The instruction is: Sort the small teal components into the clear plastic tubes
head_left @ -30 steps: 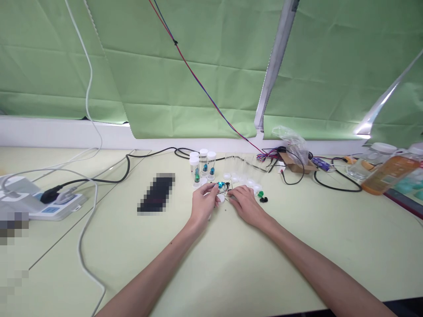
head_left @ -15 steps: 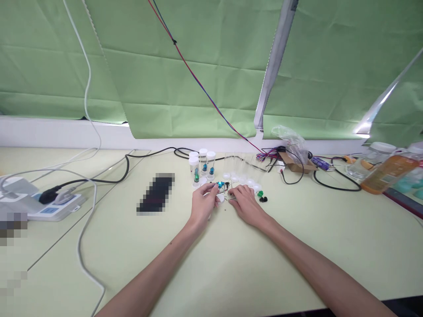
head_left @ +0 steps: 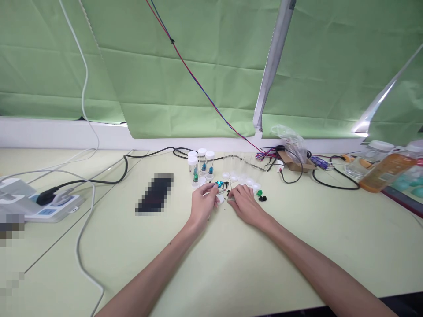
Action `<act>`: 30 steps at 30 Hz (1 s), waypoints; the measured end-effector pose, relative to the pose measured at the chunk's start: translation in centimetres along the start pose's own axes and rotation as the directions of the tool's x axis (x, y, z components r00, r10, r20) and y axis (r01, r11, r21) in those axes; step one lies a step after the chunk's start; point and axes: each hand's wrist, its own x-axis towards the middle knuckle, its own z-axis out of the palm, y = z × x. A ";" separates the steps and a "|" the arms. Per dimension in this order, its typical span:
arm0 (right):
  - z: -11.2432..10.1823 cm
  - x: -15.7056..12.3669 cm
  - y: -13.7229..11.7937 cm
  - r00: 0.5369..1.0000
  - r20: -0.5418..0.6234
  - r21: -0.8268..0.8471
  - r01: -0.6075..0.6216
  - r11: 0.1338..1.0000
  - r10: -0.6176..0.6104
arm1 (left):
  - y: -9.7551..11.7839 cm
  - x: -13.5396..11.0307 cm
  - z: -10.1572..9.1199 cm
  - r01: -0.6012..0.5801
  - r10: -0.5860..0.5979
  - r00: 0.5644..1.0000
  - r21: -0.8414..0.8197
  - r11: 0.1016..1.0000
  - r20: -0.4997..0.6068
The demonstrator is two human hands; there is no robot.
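Note:
My left hand rests on the table with thumb and forefinger curled together; whatever they pinch is too small or hidden to name. Beside its fingertips lie small shiny blue parts and a white round cap. Just to the right, my right hand has its fingers bent down to the tabletop among small dark parts, and its fingertips are partly hidden. Green parts and black parts lie right of that hand. Behind both hands are white caps and clear tubes.
White-capped clear tubes with blue and green pieces stand behind my left hand. A blurred dark flat object lies farther left, near a power strip. Cables, a cardboard box and an orange bottle are at the right.
The whole view has shifted very slightly. Both hands keep nearly the same place and pose, with only a slight movement of the right fingers.

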 end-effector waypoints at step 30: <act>0.2 0.2 0.4 0.999 -0.028 -0.228 0.016 0.974 -0.023 | 0.2 -0.1 0.1 0.012 -0.012 1.000 0.006 1.000 -0.003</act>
